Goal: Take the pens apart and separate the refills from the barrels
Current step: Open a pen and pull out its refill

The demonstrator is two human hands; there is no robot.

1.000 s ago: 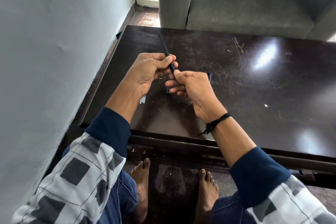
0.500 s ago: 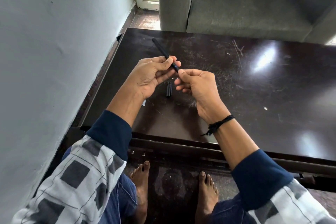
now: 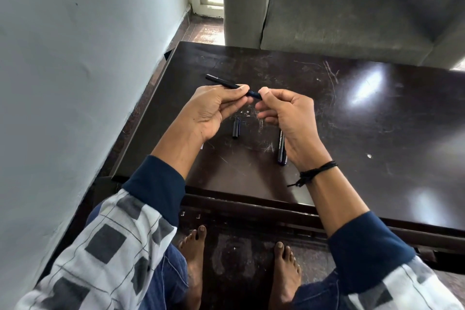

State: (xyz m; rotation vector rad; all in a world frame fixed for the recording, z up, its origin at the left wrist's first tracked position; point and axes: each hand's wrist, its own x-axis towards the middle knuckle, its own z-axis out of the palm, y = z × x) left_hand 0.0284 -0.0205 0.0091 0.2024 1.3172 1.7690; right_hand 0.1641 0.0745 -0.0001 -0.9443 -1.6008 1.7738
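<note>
A thin black pen [image 3: 221, 82] is held above the dark table [image 3: 377, 133], pointing up and to the left. My left hand [image 3: 214, 111] pinches its barrel between thumb and fingers. My right hand [image 3: 286, 113] pinches the pen's near end with thumb and forefinger. A short black pen part [image 3: 236, 128] lies on the table between my hands. Another black pen [image 3: 281, 150] with white lettering lies under my right wrist, partly hidden. A small pale piece [image 3: 201, 147] peeks out beside my left wrist.
A pale wall [image 3: 75, 83] runs close along the table's left edge. A grey sofa [image 3: 339, 7] stands behind the table's far edge. My bare feet [image 3: 193, 254] rest on the floor under the table's near rail.
The pen has tilted from near upright to lying more level, pointing left. Both hands rose and spread slightly, uncovering the lettered pen under my right wrist.
</note>
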